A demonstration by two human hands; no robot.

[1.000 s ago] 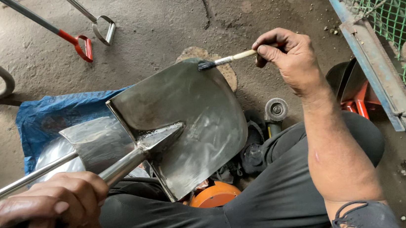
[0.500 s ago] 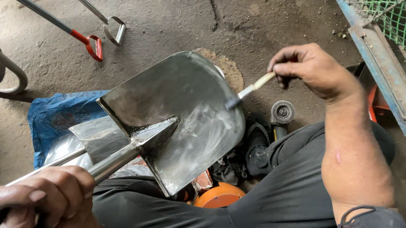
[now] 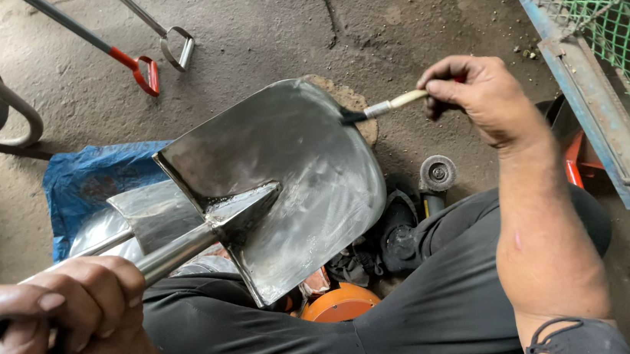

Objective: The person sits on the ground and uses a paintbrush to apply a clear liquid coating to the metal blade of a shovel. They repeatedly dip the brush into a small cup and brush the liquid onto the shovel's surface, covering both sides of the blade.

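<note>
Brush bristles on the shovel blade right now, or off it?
Touching. The head view shows the brush in the right hand with its dark bristles meeting the upper edge of the shovel blade, no gap visible.

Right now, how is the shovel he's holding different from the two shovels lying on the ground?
The held shovel shows its shiny metal blade, gripped by the left hand and touched by a brush. The floor shovels lie untouched, showing only handles, one red, one grey. All have metal shafts.

The left hand is a closed fist, knuckles up, low beside the person's lap. The right hand reaches well beyond the lap, fingertips pinched together, its bare forearm running straight back toward the body.
</note>
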